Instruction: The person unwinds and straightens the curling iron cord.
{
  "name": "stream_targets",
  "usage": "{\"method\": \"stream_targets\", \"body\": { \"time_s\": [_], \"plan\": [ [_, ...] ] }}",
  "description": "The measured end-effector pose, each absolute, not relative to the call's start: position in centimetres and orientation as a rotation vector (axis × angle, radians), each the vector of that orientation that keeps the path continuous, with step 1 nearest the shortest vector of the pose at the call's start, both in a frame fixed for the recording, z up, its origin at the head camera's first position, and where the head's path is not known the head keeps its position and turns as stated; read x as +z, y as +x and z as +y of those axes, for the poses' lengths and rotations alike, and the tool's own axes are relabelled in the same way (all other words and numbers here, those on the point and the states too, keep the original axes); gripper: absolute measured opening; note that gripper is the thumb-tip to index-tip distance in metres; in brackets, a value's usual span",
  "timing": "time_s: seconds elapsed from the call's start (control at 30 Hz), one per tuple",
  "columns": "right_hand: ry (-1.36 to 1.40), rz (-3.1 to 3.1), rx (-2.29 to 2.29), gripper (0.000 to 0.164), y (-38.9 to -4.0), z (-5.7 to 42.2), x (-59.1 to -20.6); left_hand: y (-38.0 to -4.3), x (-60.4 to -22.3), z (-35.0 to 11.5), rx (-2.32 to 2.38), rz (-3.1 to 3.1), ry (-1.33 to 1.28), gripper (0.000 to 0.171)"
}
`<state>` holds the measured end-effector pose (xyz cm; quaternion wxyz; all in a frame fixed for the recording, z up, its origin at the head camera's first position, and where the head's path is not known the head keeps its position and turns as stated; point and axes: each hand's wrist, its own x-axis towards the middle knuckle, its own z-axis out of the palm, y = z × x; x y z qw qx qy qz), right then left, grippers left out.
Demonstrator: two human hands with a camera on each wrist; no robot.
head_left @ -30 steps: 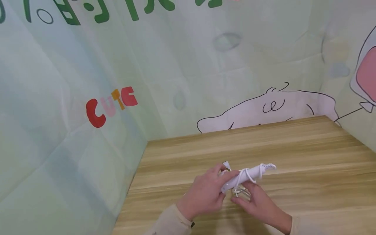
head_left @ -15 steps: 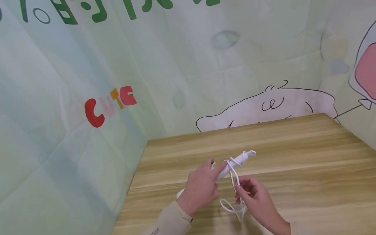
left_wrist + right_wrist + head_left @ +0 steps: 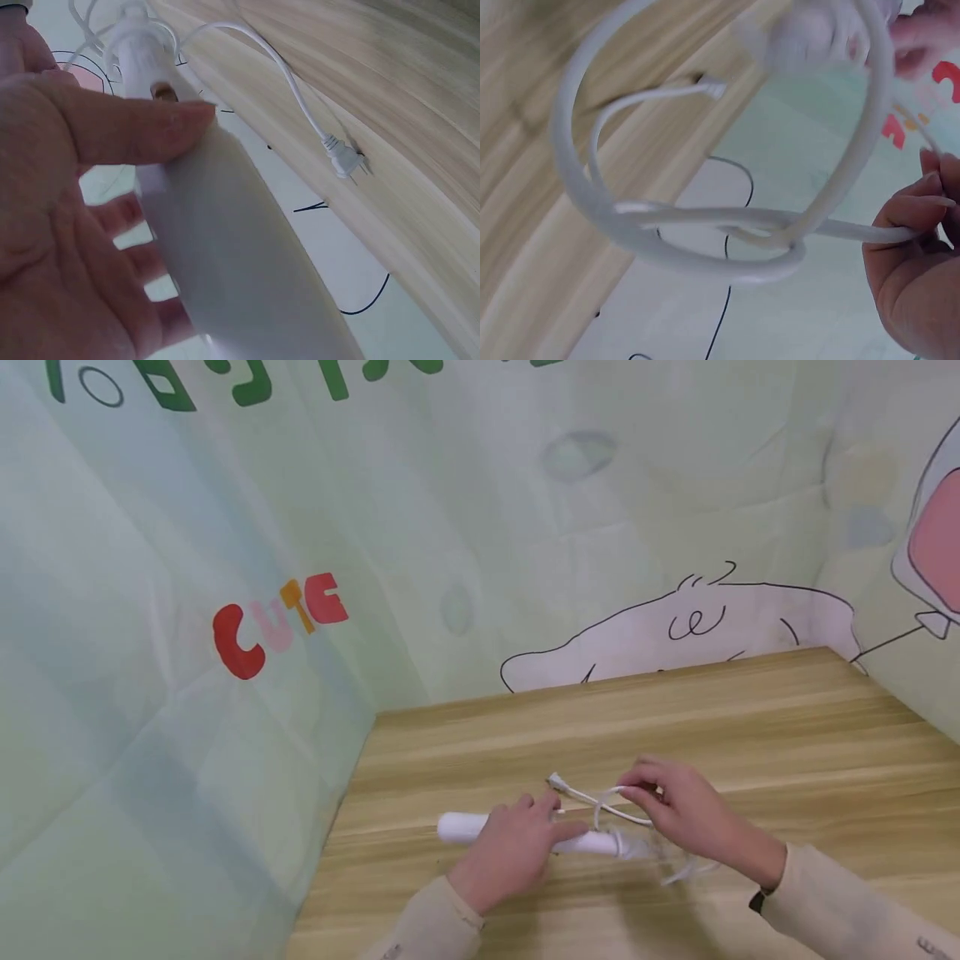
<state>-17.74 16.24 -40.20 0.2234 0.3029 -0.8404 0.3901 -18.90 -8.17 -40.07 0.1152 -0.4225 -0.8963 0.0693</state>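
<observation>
In the head view, my left hand (image 3: 513,843) grips a white wand-shaped electrical appliance (image 3: 459,828) around its middle, holding it roughly level. The left wrist view shows its smooth long body (image 3: 240,247), with the thumb across the top near a small brownish spot and the fingers beneath. My right hand (image 3: 686,806), to the right of the cord end, pinches the white power cord (image 3: 626,814) between thumb and fingers. Loose loops of cord (image 3: 769,217) hang beside that hand in the right wrist view. The two-pin plug (image 3: 345,159) dangles free at the cord's end.
Beneath both hands is a wood-grain table (image 3: 825,760). A pale green cloth (image 3: 465,543) with printed letters and cartoon drawings rises behind it and along its left side.
The appliance has turned from a slant to nearly level. My right hand drew a cord loop downward, then moved up and right with the cord. Turns of cord have come loose from the appliance.
</observation>
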Motion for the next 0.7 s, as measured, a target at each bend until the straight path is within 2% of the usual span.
{"method": "stream_targets", "body": {
  "time_s": [0.1,0.33,0.5,0.7],
  "plan": [
    [0.896,-2.379,1.045,0.012,-18.6,17.1,-40.5,-18.6,-40.0,-8.5,0.204,-2.617,-1.361,0.062],
    [0.869,-2.463,1.103,0.013,-20.4,19.6,-41.7,-18.3,-39.5,-8.7,-0.061,-2.656,-1.571,0.075],
    [0.803,-2.45,0.997,0.019,-21.1,20.6,-42.7,-18.2,-39.1,-9.0,-0.182,-2.642,-1.558,0.077],
    [0.701,-2.479,0.82,0.019,-21.1,21.6,-44.3,-18.4,-39.3,-9.0,-0.311,-2.574,-1.486,0.076]
  ]
}}
